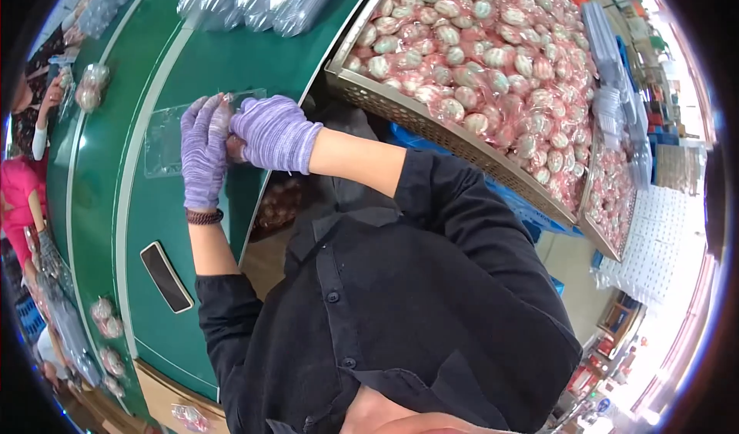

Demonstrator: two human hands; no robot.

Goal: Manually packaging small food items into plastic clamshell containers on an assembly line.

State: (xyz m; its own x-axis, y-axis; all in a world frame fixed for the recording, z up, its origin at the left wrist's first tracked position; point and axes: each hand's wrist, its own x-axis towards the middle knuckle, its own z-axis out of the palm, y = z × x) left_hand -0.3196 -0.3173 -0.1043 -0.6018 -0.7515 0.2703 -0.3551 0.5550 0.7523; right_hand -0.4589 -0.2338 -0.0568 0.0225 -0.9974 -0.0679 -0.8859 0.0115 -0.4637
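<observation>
Both my hands wear purple knitted gloves and meet over the green work surface (231, 58). My left hand (202, 145), with a dark beaded bracelet at its wrist, has its fingers bent on clear plastic packaging (164, 142). The fingers of my right hand (274, 133) curl in against the left fingertips, at the upper edge of the packaging. What lies between the fingers is mostly hidden. A phone with a dark screen (167, 277) rests on the surface below my left hand.
At the right, a perforated metal tray (450, 133) is heaped with film-wrapped, egg-like items (462, 76). Stacked clear plastic sleeves (260, 1) lie at the top. Wrapped pairs (92, 87) sit on the green belt (101, 203). Co-workers are across it. A cardboard piece (167, 396) is at bottom left.
</observation>
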